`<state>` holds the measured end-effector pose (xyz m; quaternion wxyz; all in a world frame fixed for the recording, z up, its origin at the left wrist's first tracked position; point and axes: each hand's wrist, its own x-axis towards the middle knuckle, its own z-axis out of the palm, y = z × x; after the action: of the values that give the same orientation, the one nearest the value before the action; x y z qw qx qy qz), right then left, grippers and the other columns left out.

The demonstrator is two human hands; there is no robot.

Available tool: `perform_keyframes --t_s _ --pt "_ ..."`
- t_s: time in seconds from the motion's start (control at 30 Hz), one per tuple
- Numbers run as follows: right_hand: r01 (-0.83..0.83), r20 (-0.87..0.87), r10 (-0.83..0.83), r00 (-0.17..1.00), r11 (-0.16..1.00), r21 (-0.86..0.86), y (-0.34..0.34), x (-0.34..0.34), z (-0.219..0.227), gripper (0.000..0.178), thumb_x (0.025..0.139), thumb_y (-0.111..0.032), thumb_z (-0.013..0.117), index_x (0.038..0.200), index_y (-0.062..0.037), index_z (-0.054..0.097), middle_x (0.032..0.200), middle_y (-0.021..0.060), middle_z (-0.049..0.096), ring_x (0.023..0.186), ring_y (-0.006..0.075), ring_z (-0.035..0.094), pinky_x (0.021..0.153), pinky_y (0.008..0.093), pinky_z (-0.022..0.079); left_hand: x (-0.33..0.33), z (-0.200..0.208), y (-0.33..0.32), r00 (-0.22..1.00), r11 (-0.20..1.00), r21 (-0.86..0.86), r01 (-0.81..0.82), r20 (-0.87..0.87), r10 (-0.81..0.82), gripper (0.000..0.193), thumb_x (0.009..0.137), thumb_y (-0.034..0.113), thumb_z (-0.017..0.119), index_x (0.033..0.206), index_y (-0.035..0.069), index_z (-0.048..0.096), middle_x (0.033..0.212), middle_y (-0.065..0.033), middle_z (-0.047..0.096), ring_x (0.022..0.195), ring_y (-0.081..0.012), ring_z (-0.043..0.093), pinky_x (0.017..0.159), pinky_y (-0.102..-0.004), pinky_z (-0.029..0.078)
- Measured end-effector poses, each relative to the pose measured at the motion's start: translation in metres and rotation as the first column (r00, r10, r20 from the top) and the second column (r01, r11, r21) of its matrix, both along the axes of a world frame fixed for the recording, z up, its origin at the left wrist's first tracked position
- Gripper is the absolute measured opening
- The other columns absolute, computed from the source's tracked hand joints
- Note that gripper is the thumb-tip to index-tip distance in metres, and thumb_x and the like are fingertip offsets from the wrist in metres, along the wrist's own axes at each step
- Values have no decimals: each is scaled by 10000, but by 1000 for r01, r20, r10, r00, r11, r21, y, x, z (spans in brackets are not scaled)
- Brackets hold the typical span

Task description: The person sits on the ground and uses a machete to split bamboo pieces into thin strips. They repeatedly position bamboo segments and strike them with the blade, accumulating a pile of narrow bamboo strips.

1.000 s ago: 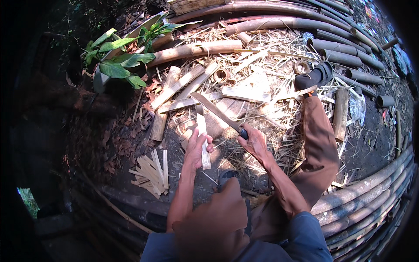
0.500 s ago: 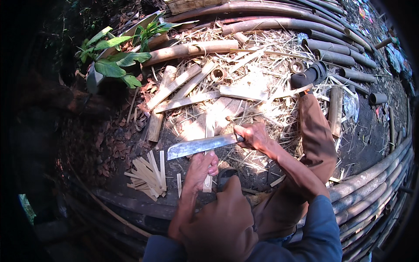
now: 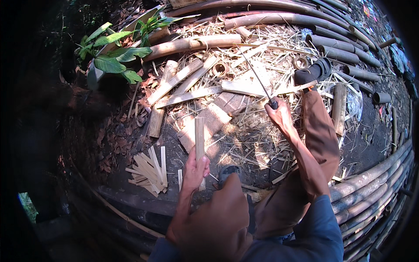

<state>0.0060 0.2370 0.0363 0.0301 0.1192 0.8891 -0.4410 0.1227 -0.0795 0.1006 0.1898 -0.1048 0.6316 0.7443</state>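
Observation:
My left hand (image 3: 195, 171) is closed round a flat bamboo strip (image 3: 199, 135), held upright with its far end by a wooden chopping block (image 3: 207, 124). Off to the right, my right hand (image 3: 279, 114) grips the dark handle of a machete (image 3: 255, 74). Its blade is seen nearly edge-on, slanting away up and to the left, apart from the strip. To the left of my left hand, a small heap of split bamboo strips (image 3: 148, 172) lies on the ground. Beyond the block rest several larger split bamboo pieces (image 3: 187, 98).
Pale shavings (image 3: 266, 50) cover the ground ahead. Long bamboo poles (image 3: 283, 19) lie at the back, and more poles (image 3: 366, 187) run along the right. A leafy plant (image 3: 113, 56) stands at the far left. My sandalled foot (image 3: 312, 74) extends forward at right.
My right hand has swung the machete right and away from the strip, turning its blade from broadside to edge-on. In my left hand, the strip now shows a different face and sits slightly left.

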Motion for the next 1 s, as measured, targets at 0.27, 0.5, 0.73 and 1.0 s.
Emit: perform_keyframes --t_s 0.27,0.5,0.73,1.0 --pt "79 316 16 949 955 -286 -57 92 9 345 847 -343 648 824 -2 597 595 25 535 573 119 482 543 330 401 -107 -106 7 897 982 -3 -190 -407 172 278 986 82 467 1244 -17 437 1046 -161 637 970 -218 632 911 -329 490" --pt "85 351 16 936 959 -271 -59 121 -32 380 846 -364 662 864 14 626 603 42 533 582 126 470 551 332 407 -137 -109 10 863 967 -138 -215 -491 121 390 988 24 426 1366 -39 353 1184 -157 588 1111 -204 567 994 -331 429" --pt "50 225 66 972 879 -475 -87 103 -5 401 889 -328 667 1104 0 588 617 -5 520 560 81 468 513 271 388 -140 -88 16 801 910 -371 -183 -593 -80 325 920 -11 597 1233 -39 515 1017 -79 625 961 -145 595 859 -279 485" --pt "-158 1 177 984 882 -444 -103 75 60 648 921 -158 547 1510 -75 289 781 99 629 682 123 582 675 299 493 -142 -96 42 910 994 -48 -98 -409 70 164 950 -14 540 1097 31 482 927 -63 600 831 -121 576 746 -272 496"
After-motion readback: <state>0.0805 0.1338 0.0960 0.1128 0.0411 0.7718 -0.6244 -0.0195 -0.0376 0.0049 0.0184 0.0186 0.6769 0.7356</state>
